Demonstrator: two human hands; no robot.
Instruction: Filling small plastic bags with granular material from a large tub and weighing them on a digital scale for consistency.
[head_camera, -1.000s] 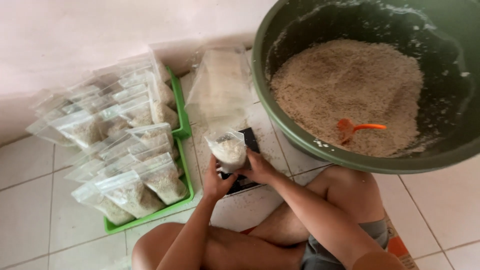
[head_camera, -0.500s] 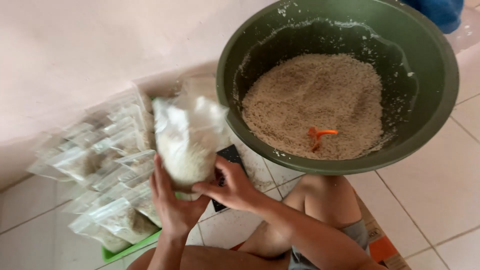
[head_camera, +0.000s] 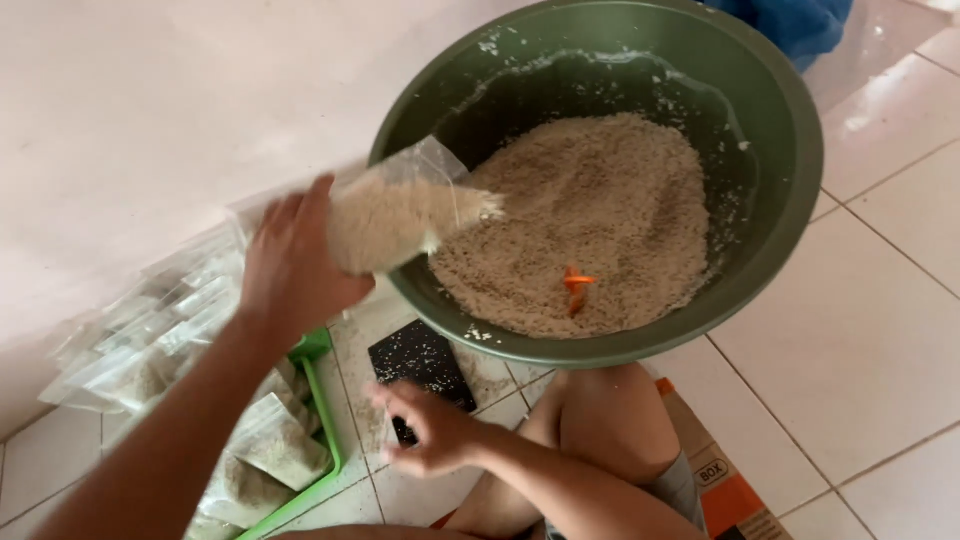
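My left hand (head_camera: 295, 265) grips a clear plastic bag (head_camera: 400, 215) of pale grainy stuff, tipped on its side with its mouth over the rim of a big green basin (head_camera: 790, 140). Grain spills from the bag's mouth onto the heap of the same grainy stuff (head_camera: 600, 220) in the basin. An orange scoop (head_camera: 577, 285) sticks out of the heap. My right hand (head_camera: 430, 430) is low over the floor, slightly blurred, fingers loosely apart, at the near edge of a small black scale (head_camera: 420, 360). It holds nothing.
A green tray (head_camera: 325, 440) at the left holds several filled clear bags (head_camera: 270, 440), and more lie stacked against the pale wall. My bent knee is below the basin, beside an orange and brown cardboard box (head_camera: 715, 475). Blue cloth (head_camera: 800, 20) shows at the top right.
The bag was lifted off the scale with both hands, then swung right and tipped over the basin. My right hand let go and dropped back down to the scale.
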